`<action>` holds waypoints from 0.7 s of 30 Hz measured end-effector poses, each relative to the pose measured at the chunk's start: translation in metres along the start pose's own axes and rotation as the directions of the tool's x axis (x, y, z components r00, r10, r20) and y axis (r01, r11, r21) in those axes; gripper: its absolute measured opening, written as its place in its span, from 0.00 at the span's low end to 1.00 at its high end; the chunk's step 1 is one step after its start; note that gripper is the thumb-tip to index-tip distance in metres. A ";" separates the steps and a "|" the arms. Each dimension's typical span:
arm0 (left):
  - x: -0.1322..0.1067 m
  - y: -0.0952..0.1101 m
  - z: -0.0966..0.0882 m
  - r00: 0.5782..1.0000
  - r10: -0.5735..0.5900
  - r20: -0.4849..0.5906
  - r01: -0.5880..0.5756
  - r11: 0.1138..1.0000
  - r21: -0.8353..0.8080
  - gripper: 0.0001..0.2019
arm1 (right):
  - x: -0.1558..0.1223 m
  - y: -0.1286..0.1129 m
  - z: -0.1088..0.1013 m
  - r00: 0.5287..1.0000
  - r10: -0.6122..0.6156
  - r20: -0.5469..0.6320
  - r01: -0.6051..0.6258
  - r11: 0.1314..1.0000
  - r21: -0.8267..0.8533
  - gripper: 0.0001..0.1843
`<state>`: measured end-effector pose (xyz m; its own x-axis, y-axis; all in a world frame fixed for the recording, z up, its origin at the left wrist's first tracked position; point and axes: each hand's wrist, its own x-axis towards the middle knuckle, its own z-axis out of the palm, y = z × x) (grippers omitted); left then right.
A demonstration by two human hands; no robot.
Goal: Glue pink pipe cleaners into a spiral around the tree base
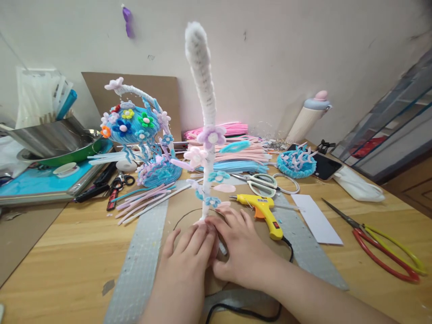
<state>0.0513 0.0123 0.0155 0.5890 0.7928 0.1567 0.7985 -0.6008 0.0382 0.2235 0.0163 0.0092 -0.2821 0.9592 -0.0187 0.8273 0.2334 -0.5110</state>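
A tall white fuzzy pipe-cleaner stem (208, 105) stands upright in front of me, curving slightly left at its thick top. Lilac, pink and blue pipe-cleaner flowers (212, 137) and a turquoise leaf (237, 146) are fixed along it. My left hand (187, 254) is curled over the stem's base from the left. From the right, my right hand (241, 245) closes on the same base, its fingers meeting the left ones. The base is mostly hidden under both hands. Beneath lies a cardboard sheet (180, 204) with a drawn curve.
Right of the stem lies a yellow glue gun (265, 209) with a black cord. Scissors (381, 243) rest farther right. Bundled pipe cleaners (241, 153) lie behind. A flowered pipe-cleaner lamp shape (135, 126) and a metal pot (54, 139) stand left; a bottle (308, 117) leans back right.
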 end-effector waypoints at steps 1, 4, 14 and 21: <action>0.001 0.000 0.002 1.000 0.011 -0.002 -0.011 1.000 0.006 0.24 | 0.000 0.000 0.000 1.000 0.000 -0.006 0.000 1.000 -0.004 0.39; 0.001 -0.002 0.007 0.999 0.031 -0.027 -0.030 0.999 0.012 0.21 | 0.000 0.001 0.001 1.000 -0.002 -0.009 0.002 1.000 -0.012 0.38; 0.004 -0.007 0.000 0.990 0.142 0.018 -0.143 0.990 0.022 0.23 | 0.000 0.001 0.000 1.000 -0.007 -0.021 0.007 1.000 -0.011 0.38; 0.006 -0.010 -0.002 0.991 0.116 0.069 -0.113 0.993 -0.045 0.24 | 0.001 0.000 0.000 1.000 0.010 0.014 -0.009 1.000 -0.029 0.38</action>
<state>0.0468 0.0227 0.0177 0.6849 0.7228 0.0920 0.7202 -0.6907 0.0651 0.2235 0.0177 0.0095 -0.2810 0.9591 -0.0357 0.8434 0.2290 -0.4860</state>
